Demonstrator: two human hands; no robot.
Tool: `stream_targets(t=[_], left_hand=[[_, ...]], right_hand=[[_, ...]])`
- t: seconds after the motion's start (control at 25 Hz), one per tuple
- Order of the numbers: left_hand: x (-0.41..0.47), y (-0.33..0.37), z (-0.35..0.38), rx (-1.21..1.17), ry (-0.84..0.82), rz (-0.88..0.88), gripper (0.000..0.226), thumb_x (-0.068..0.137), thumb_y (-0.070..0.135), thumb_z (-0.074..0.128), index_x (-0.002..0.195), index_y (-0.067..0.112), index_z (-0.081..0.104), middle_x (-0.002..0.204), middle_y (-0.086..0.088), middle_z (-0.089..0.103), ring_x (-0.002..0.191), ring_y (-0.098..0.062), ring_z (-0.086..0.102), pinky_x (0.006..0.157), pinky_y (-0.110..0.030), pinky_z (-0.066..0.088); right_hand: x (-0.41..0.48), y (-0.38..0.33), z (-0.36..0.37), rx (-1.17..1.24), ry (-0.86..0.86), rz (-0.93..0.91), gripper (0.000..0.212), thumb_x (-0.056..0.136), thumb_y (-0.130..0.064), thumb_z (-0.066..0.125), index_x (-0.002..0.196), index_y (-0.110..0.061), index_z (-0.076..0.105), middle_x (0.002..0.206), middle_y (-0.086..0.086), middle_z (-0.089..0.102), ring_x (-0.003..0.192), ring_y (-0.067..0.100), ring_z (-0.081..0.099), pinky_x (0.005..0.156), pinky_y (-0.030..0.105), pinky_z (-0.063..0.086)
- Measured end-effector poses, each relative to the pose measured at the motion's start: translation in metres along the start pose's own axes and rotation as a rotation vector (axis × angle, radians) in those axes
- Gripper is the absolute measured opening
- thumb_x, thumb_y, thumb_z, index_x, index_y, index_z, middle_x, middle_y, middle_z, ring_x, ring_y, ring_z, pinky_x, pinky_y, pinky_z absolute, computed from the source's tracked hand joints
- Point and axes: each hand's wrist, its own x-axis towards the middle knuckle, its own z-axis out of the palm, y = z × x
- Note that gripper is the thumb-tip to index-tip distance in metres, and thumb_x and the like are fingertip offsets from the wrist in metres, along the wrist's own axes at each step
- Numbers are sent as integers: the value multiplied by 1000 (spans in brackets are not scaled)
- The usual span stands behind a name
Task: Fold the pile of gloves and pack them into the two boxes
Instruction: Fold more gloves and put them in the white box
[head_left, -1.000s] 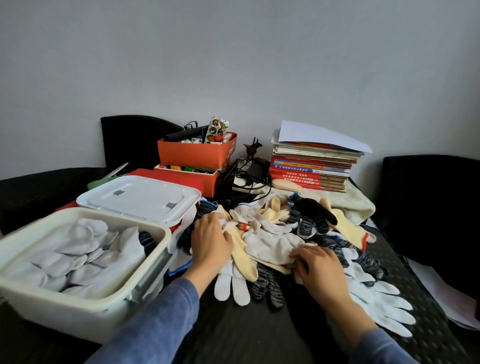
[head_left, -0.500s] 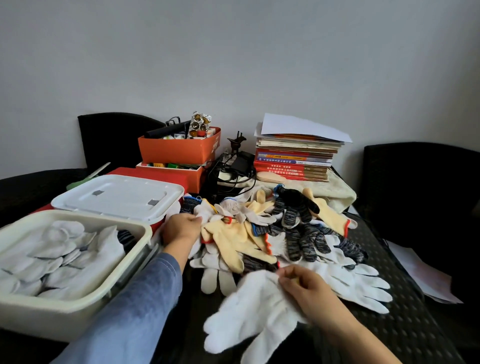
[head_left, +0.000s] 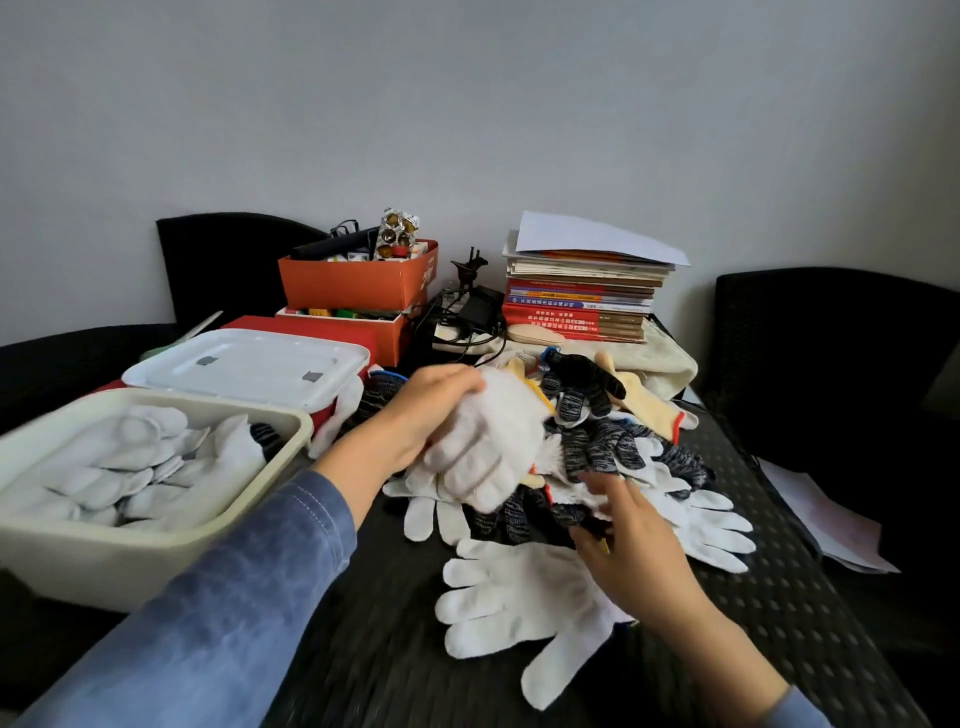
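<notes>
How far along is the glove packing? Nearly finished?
Not nearly. Done: the open box already holds a layer of packed gloves. In hand: the left hand grips a white glove above the pile; the right hand reaches over a flat white glove. Left: that mixed pile is unfolded, and the second box sits lidded.

Soft, even light, wide-angle view.
I see motion blur on the left hand (head_left: 434, 410) and its white glove (head_left: 493, 447); frame edges bow.

The pile mixes white gloves (head_left: 519, 613), black-and-grey mottled gloves (head_left: 597, 452) and pale yellow gloves (head_left: 649, 402), while the open box (head_left: 156, 548) is cream, the cardboard boxes (head_left: 353, 283) orange, the sleeve (head_left: 234, 613) faded blue and the table (head_left: 389, 654) black.
</notes>
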Motion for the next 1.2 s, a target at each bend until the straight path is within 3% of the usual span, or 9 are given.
stream_targets(t=[0.16, 0.24, 0.36, 0.52, 0.68, 0.88, 1.0, 1.12, 1.2], left_hand=[[-25, -20, 16, -84, -359, -88, 9, 68, 25, 68, 65, 21, 60, 75, -5, 50, 83, -19, 46, 74, -28, 34], [-35, -28, 22, -3, -387, -88, 14, 74, 21, 71, 69, 20, 58, 74, -7, 47, 74, -17, 46, 62, -21, 34], [-42, -42, 19, 187, -348, -31, 20, 82, 1, 69, 82, 16, 56, 74, 0, 54, 67, -5, 50, 64, -13, 43], [-46, -60, 10, 445, -295, -57, 37, 73, 13, 81, 104, 15, 62, 84, 0, 60, 76, -13, 60, 69, -20, 49], [-44, -69, 1, 494, -274, 24, 29, 65, 33, 83, 59, 19, 59, 66, 3, 46, 68, -13, 45, 66, -29, 33], [-41, -77, -10, 413, -279, -79, 71, 51, 67, 76, 84, 6, 63, 91, 4, 51, 89, -11, 51, 82, -33, 40], [-45, -80, -8, 369, -270, -80, 58, 58, 65, 75, 86, 15, 63, 98, 5, 60, 94, -13, 57, 87, -32, 42], [-53, -69, -1, 349, -158, 41, 18, 81, 31, 73, 89, 14, 72, 92, -4, 70, 89, -13, 62, 81, -26, 47], [-57, -49, 2, 303, -110, 235, 3, 84, 14, 71, 82, 16, 72, 80, -10, 67, 78, -14, 57, 73, -29, 44]], right_hand=[[3, -29, -14, 1157, -148, 306, 31, 98, -15, 35, 123, -24, 51, 103, 3, 65, 92, 22, 63, 82, 36, 50], [2, -30, -16, 1357, -185, 385, 30, 100, -31, 34, 119, -24, 56, 107, 5, 67, 95, 22, 65, 84, 39, 51], [-3, -22, -9, 1142, -54, 324, 23, 90, -19, 61, 113, -19, 59, 96, 0, 64, 81, 11, 64, 65, 21, 51], [-9, -10, -10, 942, 16, 197, 36, 87, 12, 49, 104, -19, 57, 94, -1, 60, 72, 7, 57, 60, 18, 47], [-15, -6, -19, 418, -92, -252, 47, 88, 7, 46, 116, -29, 56, 108, -20, 56, 65, 0, 56, 62, 12, 43], [-9, -2, -17, 502, -71, -122, 22, 91, -19, 60, 107, -33, 55, 86, -11, 67, 60, 5, 55, 63, 30, 54], [-4, 3, -14, 484, -89, -7, 11, 87, -17, 65, 91, -27, 61, 74, 4, 65, 67, 19, 57, 72, 44, 52], [-4, 3, -15, 165, -18, -40, 15, 82, -15, 68, 79, -28, 60, 73, -12, 60, 63, 9, 54, 58, 21, 43], [-2, -6, -17, 305, 18, -40, 14, 85, -9, 64, 80, -22, 63, 75, -6, 62, 53, 3, 55, 51, 14, 40]])
